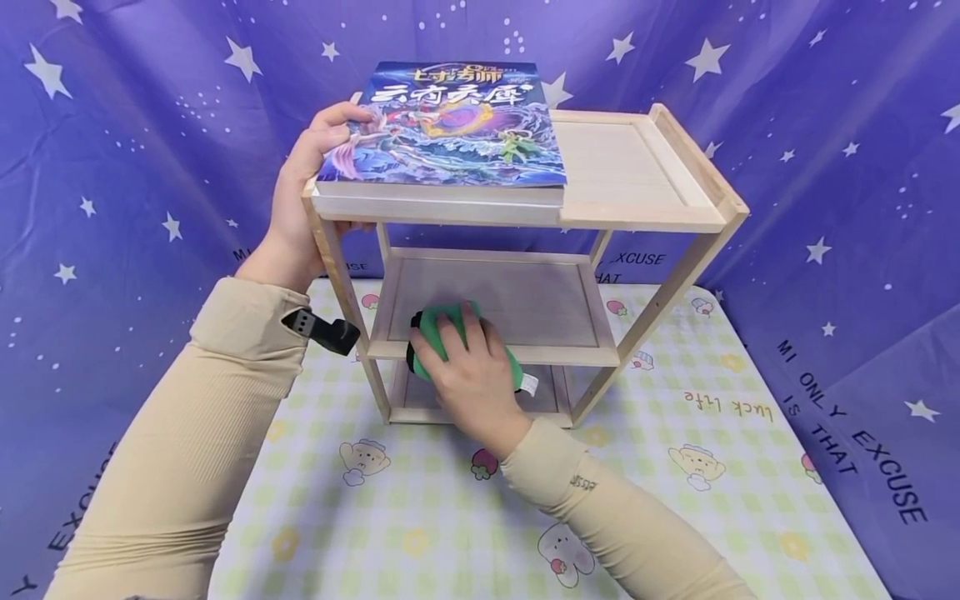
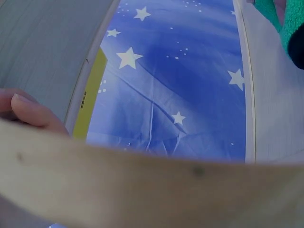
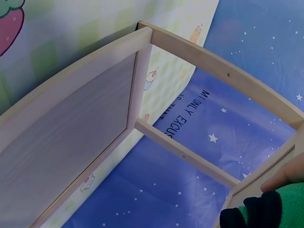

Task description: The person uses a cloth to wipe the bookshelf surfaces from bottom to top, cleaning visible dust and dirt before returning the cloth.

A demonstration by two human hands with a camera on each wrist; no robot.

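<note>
A small three-tier wooden shelf (image 1: pixel 637 167) stands on the table. On the left end of its top board lies a thick book (image 1: pixel 457 133) with a blue illustrated cover. My left hand (image 1: pixel 294 196) grips the shelf's top left end beside the book; part of it shows under the top board in the left wrist view (image 2: pixel 35 111). My right hand (image 1: pixel 472 379) holds a green fuzzy cloth item (image 1: pixel 431 321) with black edging and a white tag, against the front left part of the middle board (image 1: pixel 540 292). The palm covers most of this item.
Below the middle board is the bottom board (image 1: pixel 555 392), partly hidden by my right hand. A patterned tablecloth (image 1: pixel 637 500) covers the table. Purple star-printed curtains (image 1: pixel 825 125) hang behind and at the sides. A black strap (image 1: pixel 330 329) sits at my left wrist.
</note>
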